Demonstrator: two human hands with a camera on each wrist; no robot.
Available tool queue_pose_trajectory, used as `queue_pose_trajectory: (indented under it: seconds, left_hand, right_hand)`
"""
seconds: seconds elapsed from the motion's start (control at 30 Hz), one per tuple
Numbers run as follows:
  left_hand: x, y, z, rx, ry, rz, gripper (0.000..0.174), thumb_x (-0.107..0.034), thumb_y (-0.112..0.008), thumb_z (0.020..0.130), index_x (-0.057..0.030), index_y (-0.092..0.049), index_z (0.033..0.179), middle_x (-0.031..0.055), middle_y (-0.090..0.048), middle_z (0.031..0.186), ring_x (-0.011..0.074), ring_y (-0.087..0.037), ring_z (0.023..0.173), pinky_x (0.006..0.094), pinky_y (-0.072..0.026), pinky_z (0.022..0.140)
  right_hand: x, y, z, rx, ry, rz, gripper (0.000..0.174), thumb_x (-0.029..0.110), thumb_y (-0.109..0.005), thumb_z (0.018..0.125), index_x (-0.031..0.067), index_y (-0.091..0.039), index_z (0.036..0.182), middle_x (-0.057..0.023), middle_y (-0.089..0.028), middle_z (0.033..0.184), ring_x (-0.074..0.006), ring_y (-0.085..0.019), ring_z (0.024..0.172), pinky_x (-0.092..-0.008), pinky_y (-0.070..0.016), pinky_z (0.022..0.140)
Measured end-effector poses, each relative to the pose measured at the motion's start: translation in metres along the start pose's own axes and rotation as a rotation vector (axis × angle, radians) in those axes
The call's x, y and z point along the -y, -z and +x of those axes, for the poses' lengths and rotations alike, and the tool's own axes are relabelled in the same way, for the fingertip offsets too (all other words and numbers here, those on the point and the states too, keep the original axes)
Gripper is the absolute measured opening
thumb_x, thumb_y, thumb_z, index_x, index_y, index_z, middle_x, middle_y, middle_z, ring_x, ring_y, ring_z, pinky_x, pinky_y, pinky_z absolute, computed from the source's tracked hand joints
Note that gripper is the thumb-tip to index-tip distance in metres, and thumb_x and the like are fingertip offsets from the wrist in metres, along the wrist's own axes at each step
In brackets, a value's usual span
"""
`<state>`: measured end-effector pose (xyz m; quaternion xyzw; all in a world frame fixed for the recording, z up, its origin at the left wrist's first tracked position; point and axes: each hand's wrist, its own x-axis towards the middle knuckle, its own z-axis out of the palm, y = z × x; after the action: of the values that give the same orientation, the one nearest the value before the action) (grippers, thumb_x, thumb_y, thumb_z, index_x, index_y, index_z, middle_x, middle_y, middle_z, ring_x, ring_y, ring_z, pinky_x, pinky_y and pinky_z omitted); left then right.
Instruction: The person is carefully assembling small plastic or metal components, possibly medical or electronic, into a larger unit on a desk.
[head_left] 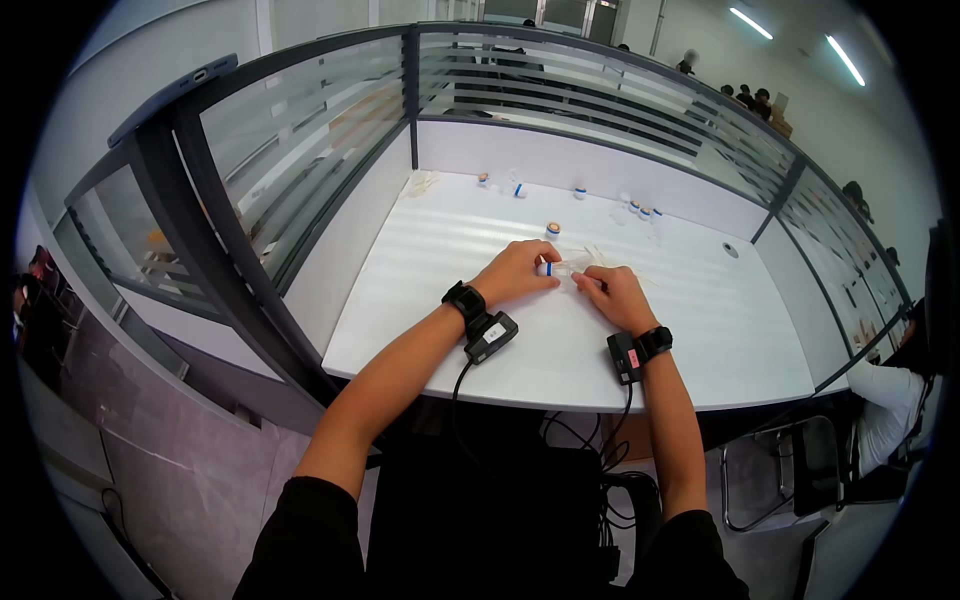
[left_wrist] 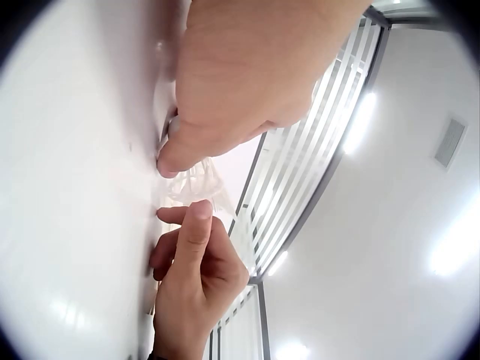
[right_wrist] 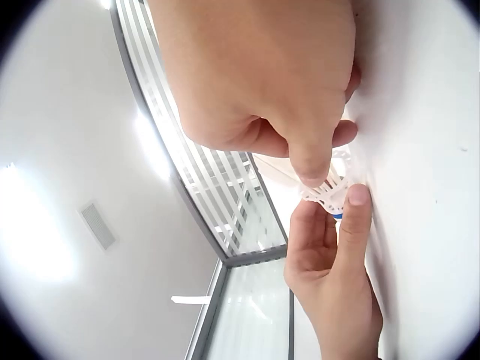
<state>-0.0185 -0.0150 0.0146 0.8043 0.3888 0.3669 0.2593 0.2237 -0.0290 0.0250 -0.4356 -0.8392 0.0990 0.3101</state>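
Note:
A shuttlecock (head_left: 564, 269) with a white ribbed skirt and a blue band lies between both hands, low over the white desk (head_left: 480, 350). My left hand (head_left: 512, 272) pinches its banded head between thumb and fingers, covering much of it. On the skirt side, my right hand (head_left: 622, 298) has thumb and forefinger at the skirt's edge, pinching it. The right wrist view shows the skirt's open ribs (right_wrist: 328, 196) between the fingertips of both hands. Pale thin strips (head_left: 592, 254) stick out behind the right fingers. Just beyond the left hand stands another shuttlecock head (head_left: 553, 230), tan on top with a blue band.
Along the back of the desk sit several blue-banded pieces, among them one at the back middle (head_left: 580, 193) and a group at the right (head_left: 645, 212). Pale strips (head_left: 422, 183) lie in the far left corner. Partition walls (head_left: 590, 155) enclose the desk; a cable hole (head_left: 730, 250) is at right.

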Motion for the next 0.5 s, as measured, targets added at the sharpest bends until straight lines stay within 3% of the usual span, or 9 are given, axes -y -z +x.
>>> queue_pose_trajectory:
  seconds: [0.5]
  left_hand:
    - [0.0060, -0.0022, 0.0024, -0.001, -0.022, 0.017, 0.039, -0.026, -0.082, 0.082, -0.0024, -0.071, 0.112, 0.0111, -0.070, 0.097, 0.0209, -0.062, 0.089, 0.0340, -0.0513, 0.082]
  right_hand:
    - [-0.0028, -0.0018, 0.0010, -0.016, 0.042, -0.004, 0.033, 0.031, -0.068, 0.096, 0.0020, -0.073, 0.083, -0.0195, -0.064, 0.067, -0.0377, -0.061, 0.059, -0.0439, -0.0462, 0.058]
